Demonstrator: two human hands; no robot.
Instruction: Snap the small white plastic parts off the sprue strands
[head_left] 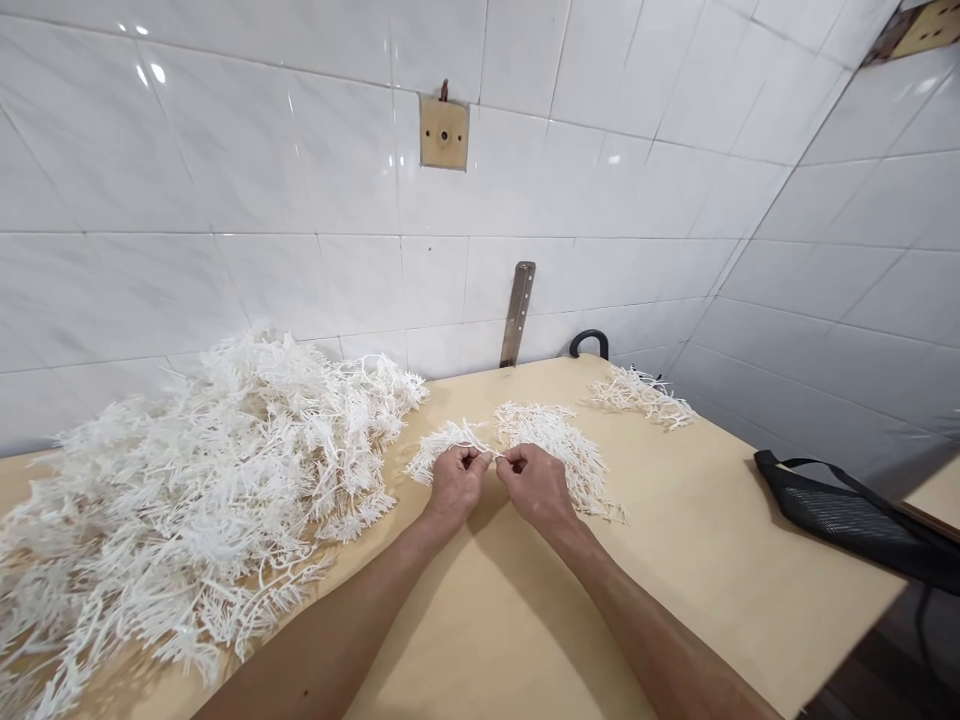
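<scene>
My left hand (457,483) is closed in a pinch on a white plastic sprig (442,445), whose feathery branches spread out behind and to its left. Close beside it, my right hand (536,485) pinches the thin stem end of the same sprig; the fingertips of both hands almost meet. Just behind and to the right of my right hand lies a flat heap of white sprigs (581,460), partly hidden by that hand. A much larger pile of white branching sprigs (225,480) covers the left side of the table.
The pale wooden table (697,540) stands against a white tiled wall. A small bunch of white pieces (641,395) lies at the far right, near a black curved handle (589,338). A metal bracket (517,315) stands at the back. A black mesh chair part (840,510) meets the right edge.
</scene>
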